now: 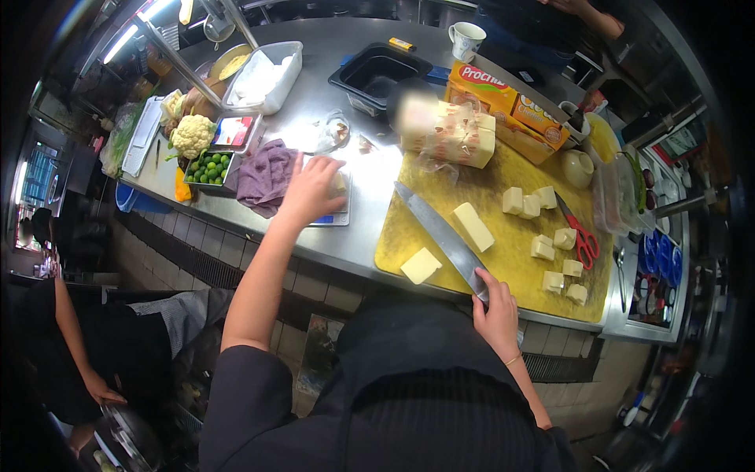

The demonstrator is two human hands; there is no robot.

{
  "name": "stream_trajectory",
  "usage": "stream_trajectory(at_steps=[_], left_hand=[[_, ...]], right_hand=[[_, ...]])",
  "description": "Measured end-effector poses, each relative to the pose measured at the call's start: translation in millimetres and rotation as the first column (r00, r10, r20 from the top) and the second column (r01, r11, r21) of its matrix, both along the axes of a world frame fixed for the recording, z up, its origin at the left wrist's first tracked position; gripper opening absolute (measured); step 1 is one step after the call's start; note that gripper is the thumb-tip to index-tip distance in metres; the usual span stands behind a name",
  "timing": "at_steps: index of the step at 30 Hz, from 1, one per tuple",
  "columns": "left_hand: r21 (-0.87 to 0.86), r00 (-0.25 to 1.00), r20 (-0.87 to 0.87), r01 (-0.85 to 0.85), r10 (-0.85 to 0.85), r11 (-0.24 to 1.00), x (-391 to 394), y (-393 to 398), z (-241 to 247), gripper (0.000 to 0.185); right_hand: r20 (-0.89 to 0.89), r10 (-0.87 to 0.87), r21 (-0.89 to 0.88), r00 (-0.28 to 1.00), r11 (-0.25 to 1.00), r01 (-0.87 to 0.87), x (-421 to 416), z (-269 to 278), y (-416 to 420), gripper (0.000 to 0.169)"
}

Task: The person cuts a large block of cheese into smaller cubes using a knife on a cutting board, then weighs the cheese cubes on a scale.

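Observation:
My right hand [496, 307] grips the handle end of a large kitchen knife [439, 233], its blade lying over the yellow cutting board [395, 236]. My left hand [315, 189] is over a digital scale [336, 217], fingers spread, beside a pale piece [340, 182] that it partly hides; whether they touch I cannot tell. A pale cheese or butter block [472, 227] lies right of the blade, a flatter piece [421, 265] left of it. Several small cubes [542, 246] sit at the board's right, near red-handled scissors [584, 242]. A large wrapped block [466, 135] rests at its back.
A purple cloth [268, 174] adjoins the scale. Limes [207, 169], a cauliflower [192, 136] and a plastic tub [277, 82] stand left. Behind are a black container [380, 74], a cardboard cheese box [507, 112] and a mug [467, 40]. Other people stand at lower left and upper right.

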State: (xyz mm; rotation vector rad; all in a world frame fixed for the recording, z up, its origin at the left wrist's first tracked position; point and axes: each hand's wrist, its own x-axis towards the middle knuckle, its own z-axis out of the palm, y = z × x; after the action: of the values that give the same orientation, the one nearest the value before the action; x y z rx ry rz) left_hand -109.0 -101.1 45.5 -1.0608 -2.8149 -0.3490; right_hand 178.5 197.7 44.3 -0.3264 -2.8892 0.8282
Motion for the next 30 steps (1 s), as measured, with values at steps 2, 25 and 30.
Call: stream_trajectory(at_steps=[2,25,30], left_hand=[[-0.106,1.000,0.023,-0.008,0.010,0.994,-6.9,6.2,-11.3,0.053],[0.514,0.968,0.184,-0.243,0.171,0.823,1.7,-36.3,18.4,0.037],[0.540,0.987,0.126,-0.149,0.096,0.828,38.9,3.2,26.2,0.039]], right_hand=[[0.011,0.008,0.001,1.000,1.000,-0.008,-1.2,2.3,-1.3,0.051],[0.016,-0.008,-0.023,1.000,1.000,0.009,-0.8,3.3,0.3,0.051],[-0.035,-0.022,-0.119,0.999,0.993,0.018,-2.0,0.6,0.7,0.048]])
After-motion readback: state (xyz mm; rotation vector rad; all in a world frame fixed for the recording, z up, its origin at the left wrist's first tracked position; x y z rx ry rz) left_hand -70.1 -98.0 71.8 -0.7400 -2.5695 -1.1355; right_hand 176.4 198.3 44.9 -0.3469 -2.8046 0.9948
